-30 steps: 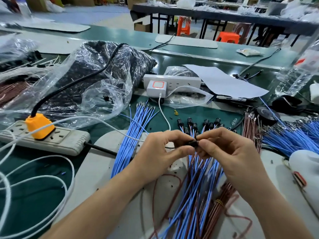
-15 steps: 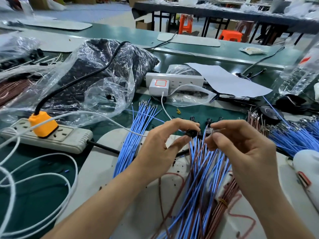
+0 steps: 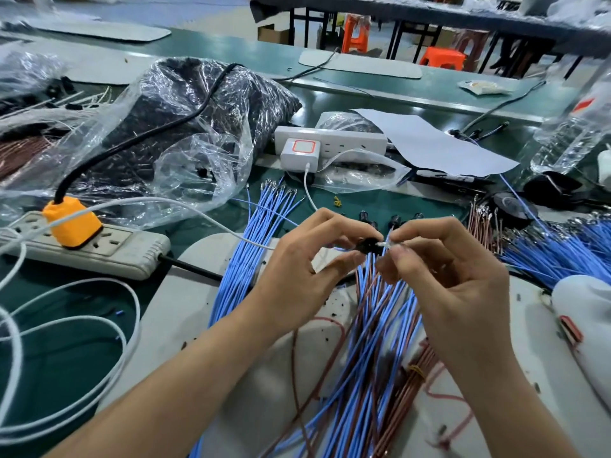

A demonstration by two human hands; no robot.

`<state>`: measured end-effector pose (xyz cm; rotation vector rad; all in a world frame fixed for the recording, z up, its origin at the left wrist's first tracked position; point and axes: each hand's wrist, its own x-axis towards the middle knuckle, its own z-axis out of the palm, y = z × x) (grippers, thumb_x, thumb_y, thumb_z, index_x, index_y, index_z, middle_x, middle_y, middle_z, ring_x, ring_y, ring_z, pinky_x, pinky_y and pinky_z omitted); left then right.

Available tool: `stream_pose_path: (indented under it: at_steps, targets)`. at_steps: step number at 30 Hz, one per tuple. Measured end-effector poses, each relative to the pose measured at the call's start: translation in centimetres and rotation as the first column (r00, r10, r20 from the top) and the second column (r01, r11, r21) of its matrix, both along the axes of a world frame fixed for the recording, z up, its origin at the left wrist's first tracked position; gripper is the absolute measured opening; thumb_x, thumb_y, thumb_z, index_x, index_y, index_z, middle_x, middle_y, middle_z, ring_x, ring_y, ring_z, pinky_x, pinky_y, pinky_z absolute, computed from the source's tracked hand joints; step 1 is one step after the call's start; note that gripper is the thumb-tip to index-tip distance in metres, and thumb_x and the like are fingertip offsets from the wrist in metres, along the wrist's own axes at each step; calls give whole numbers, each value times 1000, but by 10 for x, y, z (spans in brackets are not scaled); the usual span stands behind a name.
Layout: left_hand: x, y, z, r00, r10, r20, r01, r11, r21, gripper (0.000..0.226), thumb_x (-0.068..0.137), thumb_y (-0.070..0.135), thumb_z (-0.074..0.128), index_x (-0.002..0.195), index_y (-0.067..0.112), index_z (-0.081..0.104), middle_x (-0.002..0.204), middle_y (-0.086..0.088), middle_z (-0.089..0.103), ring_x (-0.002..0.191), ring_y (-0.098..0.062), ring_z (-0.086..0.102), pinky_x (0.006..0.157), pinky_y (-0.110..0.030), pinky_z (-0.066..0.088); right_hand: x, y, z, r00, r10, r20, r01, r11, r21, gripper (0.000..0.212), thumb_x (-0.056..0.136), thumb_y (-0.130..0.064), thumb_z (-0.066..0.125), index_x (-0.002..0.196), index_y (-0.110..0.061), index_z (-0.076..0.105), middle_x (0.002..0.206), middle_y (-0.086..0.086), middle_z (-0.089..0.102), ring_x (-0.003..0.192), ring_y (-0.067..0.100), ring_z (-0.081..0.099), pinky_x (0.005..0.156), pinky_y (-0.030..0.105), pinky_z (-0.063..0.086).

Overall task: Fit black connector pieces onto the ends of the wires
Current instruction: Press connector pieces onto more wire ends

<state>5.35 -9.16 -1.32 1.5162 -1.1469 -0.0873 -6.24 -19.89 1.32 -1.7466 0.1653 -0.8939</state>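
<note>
Mid-frame: left hand (image 3: 307,262) pinches black connector (image 3: 369,244); right hand (image 3: 443,272) pinches wire terminal (image 3: 386,243). Step: insertion. Next: align, push home.

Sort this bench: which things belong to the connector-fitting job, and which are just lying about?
In the job: left hand, black connector piece, right hand, wire end, blue wires.
Lying about: power strip, orange plug, white charger, sheet of paper, water bottle.

**Bench layout**

A power strip (image 3: 109,249) is placed at left on the bench (image 3: 66,358), a plastic bag (image 3: 198,104) behind it. A second strip (image 3: 350,140) is set behind centre, a paper sheet (image 3: 439,143) right of it. Above the centre wires (image 3: 373,352), a connector piece (image 3: 370,245) is pinched in the left hand (image 3: 307,269), a wire end (image 3: 387,242) in the right hand (image 3: 453,276).
</note>
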Motion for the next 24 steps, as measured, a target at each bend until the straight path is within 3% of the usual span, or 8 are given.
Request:
stream_pose_path:
  at_steps: [5,9,13,16,18,21,24]
  targets:
    - [-1,-1,0,1000,28,8,-28,999,-21,32,84,8,66,108,28,64,94,11,61,88,-12,60,77,-27,46,-1,-3,-3,997,-82,7,82,997,5,26,86,6,63,83,-20,69,70,2,68,63,8,67,63,16,52]
    - [0,0,1,1000,-2,8,2,1000,-32,35,85,13,65,115,31,62,84,12,52,78,-11,53,69,-21,41,0,-1,-4,999,-36,-40,39,997,68,24,85,2,65,87,-21,69,73,0,71,66,10,69,65,17,54]
    - [-1,1,2,999,36,-11,-37,999,-35,34,83,20,69,113,33,61,76,13,55,71,-6,54,72,-11,38,3,0,-5,994,-15,-110,25,996,88,19,78,-12,74,88,-28,68,74,-1,71,67,13,69,67,20,55]
    - [-2,2,3,996,76,38,-74,996,-42,31,81,22,70,108,30,59,75,19,59,74,-2,58,76,-12,41,4,0,-8,993,-19,-117,30,995,98,20,81,-8,72,90,-26,69,76,1,71,67,12,68,68,19,55]
    - [-3,2,3,992,104,75,-100,993,-61,28,81,21,71,105,27,58,80,21,61,77,0,60,78,-12,41,4,0,-8,994,8,-109,4,994,108,15,79,-16,70,91,-24,69,77,1,72,68,10,68,68,19,55]
    - [-4,1,3,990,112,92,-105,992,-74,19,82,14,70,99,16,61,85,18,63,80,3,61,79,-11,42,4,2,-8,997,-2,-80,4,999,32,15,74,-24,70,89,-27,68,81,-5,71,73,7,68,71,18,54]
    - [-3,1,2,978,151,142,-145,988,-49,10,83,12,68,90,6,65,82,13,62,78,8,57,77,-7,41,3,3,-9,997,-79,-25,76,991,-112,20,78,-16,74,92,-29,66,87,-10,70,81,9,68,75,16,51]
